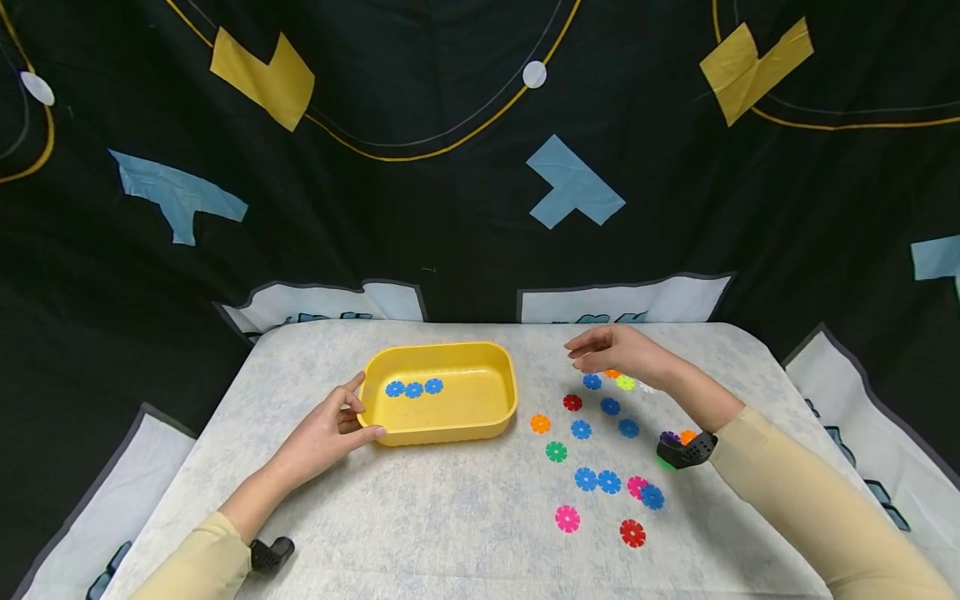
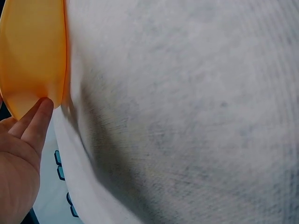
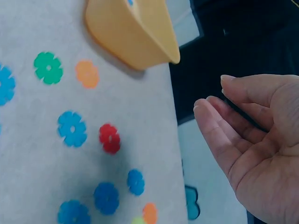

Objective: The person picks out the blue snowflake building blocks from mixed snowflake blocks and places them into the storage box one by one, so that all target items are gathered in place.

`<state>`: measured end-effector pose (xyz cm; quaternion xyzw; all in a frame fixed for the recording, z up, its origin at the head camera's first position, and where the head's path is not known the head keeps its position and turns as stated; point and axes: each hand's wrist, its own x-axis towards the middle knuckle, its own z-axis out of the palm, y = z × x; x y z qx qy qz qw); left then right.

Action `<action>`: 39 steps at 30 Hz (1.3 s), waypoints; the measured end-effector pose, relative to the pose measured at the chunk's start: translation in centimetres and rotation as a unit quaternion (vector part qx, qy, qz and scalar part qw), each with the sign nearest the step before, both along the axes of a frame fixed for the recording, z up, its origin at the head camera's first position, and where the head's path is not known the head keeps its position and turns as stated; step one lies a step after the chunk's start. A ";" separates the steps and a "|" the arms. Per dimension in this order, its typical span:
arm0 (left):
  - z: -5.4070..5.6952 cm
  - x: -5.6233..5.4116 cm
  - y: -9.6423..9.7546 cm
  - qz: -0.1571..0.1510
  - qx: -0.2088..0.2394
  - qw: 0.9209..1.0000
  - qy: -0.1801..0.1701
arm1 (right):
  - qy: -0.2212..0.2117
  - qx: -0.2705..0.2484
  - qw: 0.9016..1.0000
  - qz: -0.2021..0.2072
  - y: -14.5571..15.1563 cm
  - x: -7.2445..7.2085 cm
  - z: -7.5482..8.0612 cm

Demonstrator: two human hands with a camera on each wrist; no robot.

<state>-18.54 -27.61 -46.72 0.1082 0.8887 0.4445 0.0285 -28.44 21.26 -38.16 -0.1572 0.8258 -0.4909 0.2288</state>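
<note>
A shallow yellow plastic tray (image 1: 450,434) stands on the table with three blue flower-shaped discs (image 1: 414,390) lying in it. My left hand (image 1: 330,429) grips the tray's left end, thumb at the near corner and fingers against the end wall. In the left wrist view, fingers (image 2: 39,123) touch the tray's outside. Above the scattered discs, right of the tray, hovers my right hand (image 1: 618,350). Its fingers (image 3: 212,126) are loosely bent, thumb apart from them, with nothing between. Beneath it lies a blue disc (image 1: 592,382); a red disc (image 1: 572,402) is nearby.
Several flower discs in blue, pink, red, green and orange spread over the table's right side, including a pink disc (image 1: 567,518) near the front. A pale cloth covers the table (image 1: 420,517). Behind it hangs a dark patterned curtain (image 1: 450,233).
</note>
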 end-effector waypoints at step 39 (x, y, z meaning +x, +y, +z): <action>-0.4 -0.1 0.0 0.004 0.028 1.000 -0.004 | -0.014 0.025 0.997 -0.065 10.8 5.4 -4.5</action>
